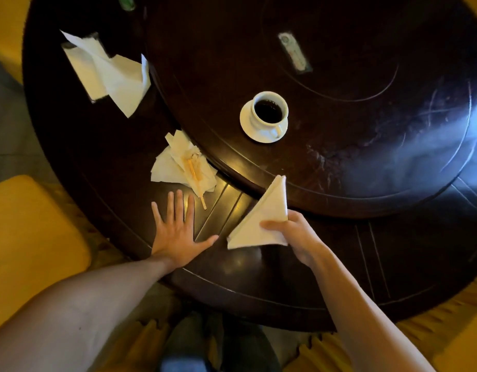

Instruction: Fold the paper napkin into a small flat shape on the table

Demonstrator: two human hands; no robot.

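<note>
Folded into a flat white triangle, paper napkin (261, 220) pinched at its near right corner by right hand (293, 237), thumb on top, fingers underneath; long point reaching up onto the rim of the raised round turntable (339, 76), near left corner low over the table's outer ring. Soft matte paper, crisp straight edges. Left hand (175, 232) flat and open, palm down, fingers spread on the dark table (111, 162), holding nothing, just beside the napkin's left corner but apart from it.

Glossy dark wood, scratched and reflecting light on the right, with inlaid grooves radiating across the outer ring. White glazed cup (269, 111) of dark liquid on a white saucer (248, 127), set on the turntable near its edge. Crumpled napkin pile (178, 167) with a thin pale stick (197, 183) against the turntable rim, just beyond the left fingertips. Looser unfolded napkins (108, 73) farther left. Small label (295, 52) on the turntable, print too blurred to read.

Bare wood between the hands and along the near edge; yellow cushions (30, 237) around the table.
</note>
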